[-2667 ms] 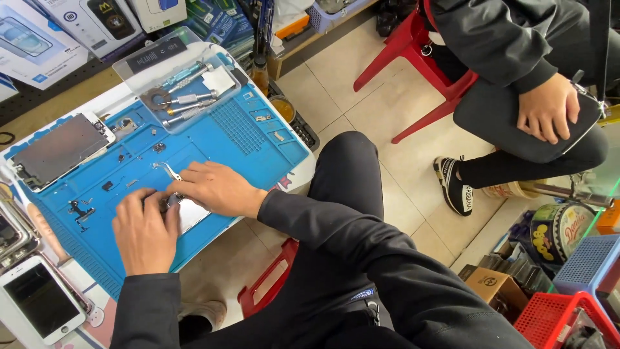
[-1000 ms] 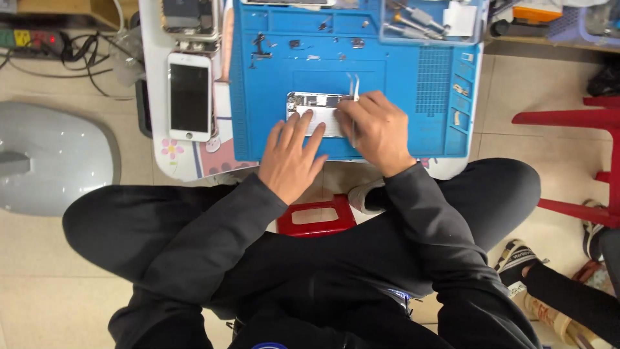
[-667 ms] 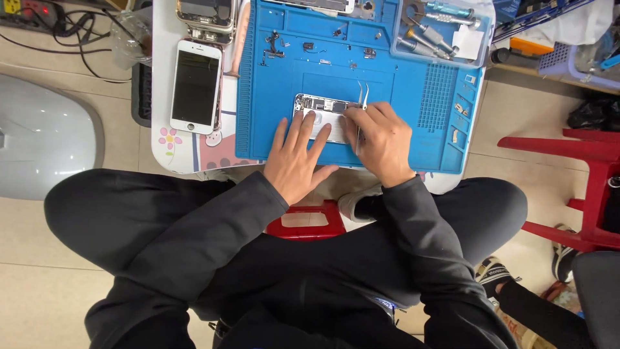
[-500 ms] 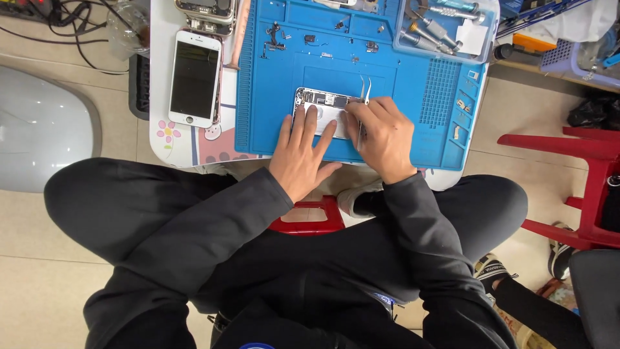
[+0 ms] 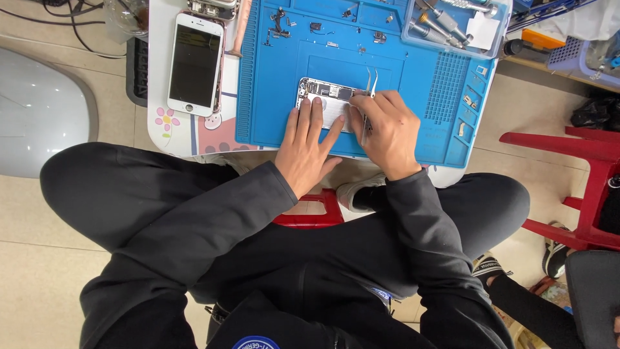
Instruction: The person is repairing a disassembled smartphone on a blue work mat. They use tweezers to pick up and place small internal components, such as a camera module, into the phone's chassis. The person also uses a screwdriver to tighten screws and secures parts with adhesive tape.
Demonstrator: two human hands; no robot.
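Note:
An opened phone body [image 5: 326, 97] lies on a blue repair mat [image 5: 387, 58], its insides facing up. My left hand [image 5: 307, 145] rests flat on its lower part with fingers spread, pressing it down. My right hand [image 5: 386, 132] grips metal tweezers [image 5: 369, 87] whose tips point up over the phone's right edge.
A white phone screen [image 5: 194, 61] lies left of the mat on the small white table [image 5: 165, 132]. A clear tray of screwdrivers [image 5: 452, 26] sits at the mat's top right. Small screws and parts dot the mat. A red stool [image 5: 581, 181] stands right, another red stool [image 5: 310, 210] under the table.
The view has turned and closed in on the mat. Both hands stay on the phone body, the right one still gripping the tweezers.

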